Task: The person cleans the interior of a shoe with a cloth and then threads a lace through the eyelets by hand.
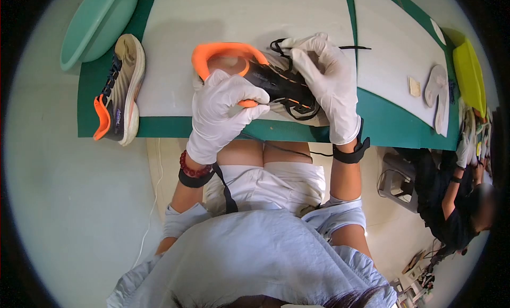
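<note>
A black running shoe point(276, 82) with an orange collar lies on its side before me, heel to the left. My left hand point(226, 114), in a white glove, is closed at its near edge, with an orange bit showing between thumb and fingers. My right hand point(332, 79), also gloved, wraps the toe end from the right, and its fingertips are partly hidden. Black laces point(303, 114) loop loosely over the shoe, and one lace end sticks out beyond my right hand. At the left of the table lies a matching shoe point(127, 85), sole facing right.
White sheets point(175, 31) cover a green tabletop point(382, 116). A teal basin point(101, 26) stands back left and a yellow-green bin point(470, 74) far right. A white insole-shaped piece point(436, 90) and a small tan card point(414, 86) lie rightward. Another person point(451, 207) works beside a grey stool point(396, 180).
</note>
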The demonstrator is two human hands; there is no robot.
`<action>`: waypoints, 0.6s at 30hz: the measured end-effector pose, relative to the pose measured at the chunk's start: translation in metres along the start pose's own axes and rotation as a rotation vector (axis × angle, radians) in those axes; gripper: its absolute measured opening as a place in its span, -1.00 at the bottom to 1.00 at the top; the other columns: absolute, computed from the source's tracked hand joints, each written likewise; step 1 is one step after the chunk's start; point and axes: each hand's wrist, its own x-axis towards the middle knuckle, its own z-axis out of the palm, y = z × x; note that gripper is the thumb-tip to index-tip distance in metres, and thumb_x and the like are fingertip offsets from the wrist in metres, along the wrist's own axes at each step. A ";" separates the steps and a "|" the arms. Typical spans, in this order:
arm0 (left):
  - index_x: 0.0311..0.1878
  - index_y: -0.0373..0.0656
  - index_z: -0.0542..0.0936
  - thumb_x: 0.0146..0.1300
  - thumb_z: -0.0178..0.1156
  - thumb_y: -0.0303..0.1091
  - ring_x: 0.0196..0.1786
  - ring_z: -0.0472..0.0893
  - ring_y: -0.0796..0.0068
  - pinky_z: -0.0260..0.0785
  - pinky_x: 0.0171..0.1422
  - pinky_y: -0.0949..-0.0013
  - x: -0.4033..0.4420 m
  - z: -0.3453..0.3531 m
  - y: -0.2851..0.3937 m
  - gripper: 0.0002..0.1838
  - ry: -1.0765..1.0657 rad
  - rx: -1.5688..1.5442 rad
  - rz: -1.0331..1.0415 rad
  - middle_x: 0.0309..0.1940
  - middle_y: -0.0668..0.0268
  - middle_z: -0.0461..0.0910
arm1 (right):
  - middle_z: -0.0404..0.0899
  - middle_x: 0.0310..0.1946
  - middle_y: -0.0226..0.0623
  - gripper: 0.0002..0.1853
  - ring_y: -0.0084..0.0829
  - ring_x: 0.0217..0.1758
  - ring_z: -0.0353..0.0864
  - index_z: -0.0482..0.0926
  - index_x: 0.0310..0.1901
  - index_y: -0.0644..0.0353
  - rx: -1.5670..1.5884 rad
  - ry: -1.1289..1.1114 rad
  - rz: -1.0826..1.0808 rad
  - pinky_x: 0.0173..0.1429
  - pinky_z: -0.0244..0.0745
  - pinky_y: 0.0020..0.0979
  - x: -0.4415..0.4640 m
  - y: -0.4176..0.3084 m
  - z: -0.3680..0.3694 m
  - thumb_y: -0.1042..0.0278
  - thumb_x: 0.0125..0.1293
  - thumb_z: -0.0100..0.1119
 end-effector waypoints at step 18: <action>-0.18 0.01 0.74 0.00 0.62 -0.36 -0.27 0.46 0.25 0.33 -0.08 0.19 -0.004 0.017 -0.016 -0.70 0.158 0.153 0.097 -0.36 0.43 0.61 | 0.73 -0.02 -0.28 -0.32 -0.53 -0.14 0.63 0.41 0.61 0.06 -0.550 0.276 0.258 0.00 0.57 -0.48 -0.027 -0.036 -0.077 0.22 0.52 0.36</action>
